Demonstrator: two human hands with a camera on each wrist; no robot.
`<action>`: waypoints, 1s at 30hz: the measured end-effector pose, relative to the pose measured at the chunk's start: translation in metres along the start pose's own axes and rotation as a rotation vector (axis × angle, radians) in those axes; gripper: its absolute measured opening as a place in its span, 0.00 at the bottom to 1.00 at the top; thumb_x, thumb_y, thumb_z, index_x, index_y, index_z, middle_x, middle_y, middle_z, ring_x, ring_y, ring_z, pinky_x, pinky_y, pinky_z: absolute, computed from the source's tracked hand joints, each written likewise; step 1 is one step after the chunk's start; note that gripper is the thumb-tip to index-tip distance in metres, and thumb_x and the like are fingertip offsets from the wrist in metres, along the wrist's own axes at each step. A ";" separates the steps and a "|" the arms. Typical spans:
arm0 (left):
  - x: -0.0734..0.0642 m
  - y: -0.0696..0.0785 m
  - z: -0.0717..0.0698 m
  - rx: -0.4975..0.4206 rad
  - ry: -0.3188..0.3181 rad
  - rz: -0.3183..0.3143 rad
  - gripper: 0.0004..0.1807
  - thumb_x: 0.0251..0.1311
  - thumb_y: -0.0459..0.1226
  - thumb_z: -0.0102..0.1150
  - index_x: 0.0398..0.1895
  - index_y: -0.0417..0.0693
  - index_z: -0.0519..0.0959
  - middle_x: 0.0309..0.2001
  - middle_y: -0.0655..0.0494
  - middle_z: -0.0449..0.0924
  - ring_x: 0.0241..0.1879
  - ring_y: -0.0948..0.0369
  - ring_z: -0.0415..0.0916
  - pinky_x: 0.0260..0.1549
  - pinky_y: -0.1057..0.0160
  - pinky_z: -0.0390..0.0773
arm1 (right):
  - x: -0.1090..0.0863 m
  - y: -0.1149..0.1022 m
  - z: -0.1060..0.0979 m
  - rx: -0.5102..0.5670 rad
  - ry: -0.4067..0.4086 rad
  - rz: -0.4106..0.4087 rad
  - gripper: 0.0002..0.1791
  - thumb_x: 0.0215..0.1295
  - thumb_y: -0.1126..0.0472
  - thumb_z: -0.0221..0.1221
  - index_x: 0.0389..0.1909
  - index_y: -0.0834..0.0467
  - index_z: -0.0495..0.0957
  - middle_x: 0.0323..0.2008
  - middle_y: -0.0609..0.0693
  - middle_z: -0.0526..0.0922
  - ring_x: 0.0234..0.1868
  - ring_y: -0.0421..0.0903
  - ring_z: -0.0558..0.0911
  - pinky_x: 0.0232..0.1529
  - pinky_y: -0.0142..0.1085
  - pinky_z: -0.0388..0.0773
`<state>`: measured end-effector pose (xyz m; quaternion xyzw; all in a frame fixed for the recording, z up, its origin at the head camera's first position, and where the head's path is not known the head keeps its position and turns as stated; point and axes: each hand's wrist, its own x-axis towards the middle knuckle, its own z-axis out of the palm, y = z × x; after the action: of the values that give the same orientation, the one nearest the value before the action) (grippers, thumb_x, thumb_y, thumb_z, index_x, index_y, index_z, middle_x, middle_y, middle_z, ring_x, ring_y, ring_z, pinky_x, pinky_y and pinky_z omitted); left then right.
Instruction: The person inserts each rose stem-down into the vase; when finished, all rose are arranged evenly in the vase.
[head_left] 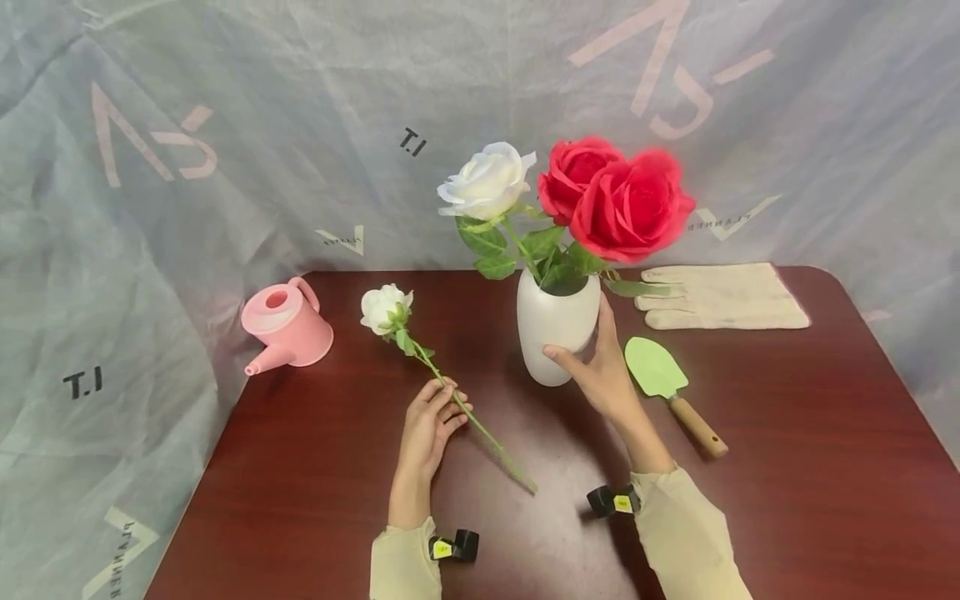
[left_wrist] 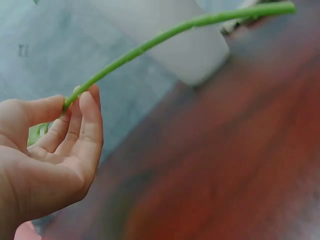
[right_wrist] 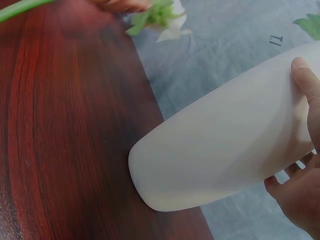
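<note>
My left hand (head_left: 427,429) pinches the green stem of a white rose (head_left: 385,309) between thumb and fingertips. The bloom points to the far left, and the bare stem end (left_wrist: 270,9) slants toward the near right. My right hand (head_left: 606,382) holds the white vase (head_left: 553,333) from its right side, the thumb (right_wrist: 303,71) across its front and the other fingers partly hidden behind it. Standing in the vase are another white rose (head_left: 487,182) and two red roses (head_left: 633,204) with green leaves.
A pink watering can (head_left: 296,329) stands at the table's left edge. Right of the vase lies a trowel (head_left: 663,371) with a green blade and wooden handle. A pale glove (head_left: 723,297) lies at the back right. Grey printed cloth (head_left: 360,83) hangs behind the table.
</note>
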<state>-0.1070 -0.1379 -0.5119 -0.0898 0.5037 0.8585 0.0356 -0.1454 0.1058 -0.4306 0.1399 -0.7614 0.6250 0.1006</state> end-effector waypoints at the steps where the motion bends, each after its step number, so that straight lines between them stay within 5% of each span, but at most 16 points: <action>1: -0.002 0.004 0.002 -0.017 -0.010 0.014 0.02 0.65 0.34 0.52 0.37 0.43 0.73 0.31 0.51 0.77 0.32 0.58 0.78 0.30 0.66 0.77 | 0.000 0.000 0.000 -0.002 0.002 0.002 0.53 0.53 0.68 0.66 0.72 0.58 0.41 0.66 0.56 0.55 0.62 0.49 0.61 0.58 0.50 0.59; 9: -0.017 0.034 0.017 -0.136 -0.002 0.167 0.02 0.64 0.31 0.52 0.34 0.45 0.75 0.32 0.50 0.80 0.33 0.59 0.79 0.31 0.66 0.79 | -0.001 -0.002 -0.002 -0.023 0.011 0.014 0.53 0.53 0.67 0.66 0.72 0.56 0.40 0.67 0.55 0.53 0.64 0.49 0.58 0.60 0.50 0.57; 19: -0.033 0.076 0.038 -0.306 0.003 0.434 0.03 0.65 0.29 0.51 0.34 0.40 0.74 0.31 0.47 0.79 0.32 0.57 0.79 0.31 0.66 0.79 | -0.001 0.002 0.002 -0.007 0.001 -0.001 0.53 0.53 0.67 0.66 0.72 0.57 0.41 0.68 0.54 0.53 0.64 0.48 0.59 0.59 0.50 0.58; 24: -0.028 0.098 0.063 -0.374 0.001 0.531 0.02 0.62 0.29 0.55 0.34 0.37 0.74 0.30 0.45 0.80 0.30 0.56 0.79 0.30 0.66 0.79 | -0.001 0.003 0.002 -0.016 0.009 -0.013 0.53 0.52 0.68 0.67 0.72 0.57 0.41 0.68 0.54 0.53 0.63 0.47 0.60 0.59 0.49 0.58; 30: -0.011 0.116 0.097 -0.335 0.023 0.660 0.05 0.60 0.30 0.58 0.34 0.36 0.74 0.31 0.43 0.80 0.30 0.56 0.80 0.30 0.64 0.80 | -0.001 0.003 0.001 -0.035 0.022 0.001 0.53 0.52 0.67 0.67 0.72 0.56 0.42 0.69 0.53 0.52 0.66 0.44 0.56 0.62 0.48 0.55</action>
<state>-0.1253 -0.1104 -0.3638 0.0633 0.3585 0.8931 -0.2643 -0.1450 0.1050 -0.4336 0.1309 -0.7710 0.6133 0.1109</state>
